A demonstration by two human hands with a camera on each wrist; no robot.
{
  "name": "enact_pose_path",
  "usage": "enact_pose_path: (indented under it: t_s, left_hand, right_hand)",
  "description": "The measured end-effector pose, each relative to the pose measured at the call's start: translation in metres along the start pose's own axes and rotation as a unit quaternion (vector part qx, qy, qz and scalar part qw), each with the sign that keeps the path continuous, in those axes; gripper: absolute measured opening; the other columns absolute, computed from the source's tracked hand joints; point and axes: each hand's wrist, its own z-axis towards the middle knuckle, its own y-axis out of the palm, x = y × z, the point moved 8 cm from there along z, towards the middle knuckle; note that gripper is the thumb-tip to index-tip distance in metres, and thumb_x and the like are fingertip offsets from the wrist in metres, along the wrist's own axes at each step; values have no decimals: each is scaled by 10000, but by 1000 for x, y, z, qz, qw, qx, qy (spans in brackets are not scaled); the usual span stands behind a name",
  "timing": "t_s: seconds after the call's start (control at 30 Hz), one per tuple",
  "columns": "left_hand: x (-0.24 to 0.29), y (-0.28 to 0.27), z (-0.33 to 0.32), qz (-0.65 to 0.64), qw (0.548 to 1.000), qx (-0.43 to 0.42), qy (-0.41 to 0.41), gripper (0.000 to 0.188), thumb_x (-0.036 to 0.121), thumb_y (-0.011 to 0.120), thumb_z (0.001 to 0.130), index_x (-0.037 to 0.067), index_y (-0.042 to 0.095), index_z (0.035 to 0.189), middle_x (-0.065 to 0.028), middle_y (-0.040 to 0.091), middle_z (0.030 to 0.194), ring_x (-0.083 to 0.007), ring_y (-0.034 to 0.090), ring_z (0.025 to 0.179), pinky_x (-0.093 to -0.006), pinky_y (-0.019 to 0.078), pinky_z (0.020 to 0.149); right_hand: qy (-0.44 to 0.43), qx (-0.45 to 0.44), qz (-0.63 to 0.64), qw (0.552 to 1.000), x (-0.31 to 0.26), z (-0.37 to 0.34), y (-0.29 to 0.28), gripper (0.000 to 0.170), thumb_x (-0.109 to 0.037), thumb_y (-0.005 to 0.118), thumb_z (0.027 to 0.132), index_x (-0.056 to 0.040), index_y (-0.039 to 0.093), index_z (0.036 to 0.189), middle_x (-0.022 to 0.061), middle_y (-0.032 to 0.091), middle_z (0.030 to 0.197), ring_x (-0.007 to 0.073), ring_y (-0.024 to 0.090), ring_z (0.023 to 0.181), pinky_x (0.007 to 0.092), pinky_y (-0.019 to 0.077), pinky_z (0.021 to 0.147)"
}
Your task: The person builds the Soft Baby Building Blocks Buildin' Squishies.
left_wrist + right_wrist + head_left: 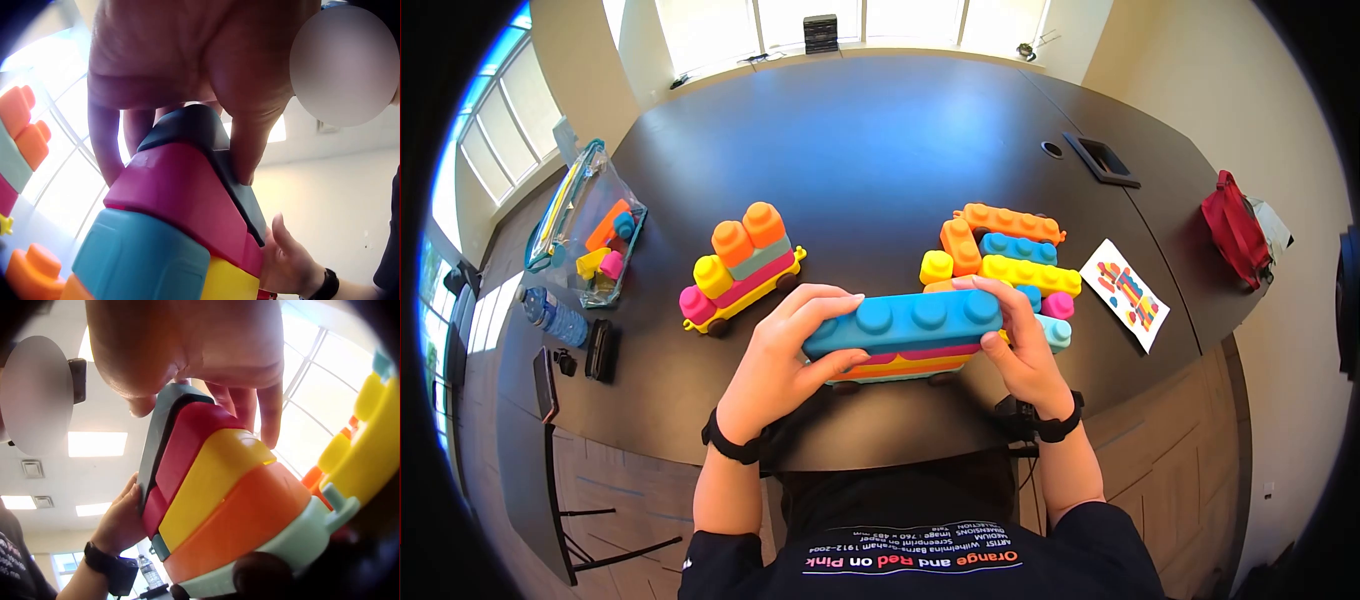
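Note:
A long blue block (930, 318) lies on top of a stack of toy blocks, over magenta, yellow and orange layers. My left hand (775, 355) grips its left end, thumb on the near side and fingers over the far side. At the other end, my right hand (1032, 362) holds it the same way. In the right wrist view, a red block (194, 440), a yellow block (215, 481) and an orange block (244, 515) are layered above a pale green wheeled base (290, 540). The left wrist view shows a magenta block (178, 194) under the blue one.
On the left stands a stepped block wagon (745, 285). Loose blocks, among them a long yellow one (1030, 273), lie right of centre, beside a picture sheet (1125, 295). A clear bag (590, 225), a water bottle (553, 315) and a red bag (1238, 230) sit farther out.

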Motion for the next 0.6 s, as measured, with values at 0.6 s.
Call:
enact_pose_path:
  t_s: [0.6]
  left_hand:
    - [-15,10,-11,-72,997,28,-2,269,41,608,1023,47,628,1292,-154,623,1264,-293,624,1203,-394,480,1042]
  right_hand:
    - [46,3,48,998,6,-3,2,468,-186,623,1065,-49,461,1482,142,556,1456,247,570,1320,390,429,1137]
